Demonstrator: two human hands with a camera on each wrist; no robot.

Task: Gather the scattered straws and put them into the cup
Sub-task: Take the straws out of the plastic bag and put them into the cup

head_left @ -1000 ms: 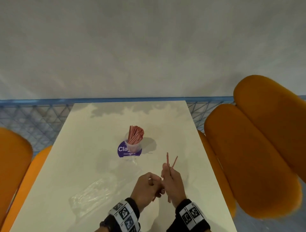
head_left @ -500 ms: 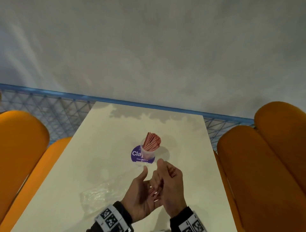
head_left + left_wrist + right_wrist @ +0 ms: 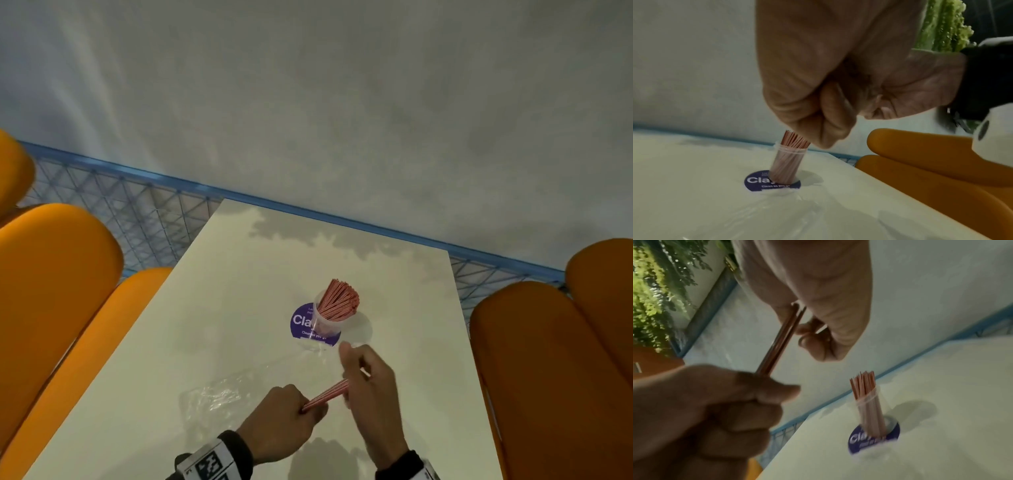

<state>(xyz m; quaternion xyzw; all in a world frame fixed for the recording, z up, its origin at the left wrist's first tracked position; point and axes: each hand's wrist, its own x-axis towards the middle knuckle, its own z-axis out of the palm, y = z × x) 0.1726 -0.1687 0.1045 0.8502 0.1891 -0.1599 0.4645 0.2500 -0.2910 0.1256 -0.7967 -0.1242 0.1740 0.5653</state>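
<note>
A clear plastic cup (image 3: 325, 320) packed with pink straws (image 3: 339, 299) stands on a purple round sticker (image 3: 300, 323) at mid table. Nearer to me, a small bundle of pink straws (image 3: 327, 394) lies slanted between both hands, above the table. My left hand (image 3: 284, 418) grips its lower end in a fist. My right hand (image 3: 370, 387) holds the upper end, with one finger raised. The right wrist view shows the bundle (image 3: 781, 340) running from the left hand (image 3: 715, 410) up into the right hand (image 3: 818, 305), with the cup (image 3: 869, 410) beyond. The left wrist view shows the cup (image 3: 787, 162) past the curled left hand (image 3: 818, 81).
A crumpled clear plastic wrapper (image 3: 219, 394) lies on the white table (image 3: 239, 308) left of the hands. Orange padded seats stand on the left (image 3: 51, 291) and right (image 3: 548, 377). A blue mesh railing (image 3: 137, 205) and a grey wall run behind the table's far edge.
The right hand alone held the straws upright; the hands then came together, and now each holds one end of the slanted bundle. The head view has swung to the right.
</note>
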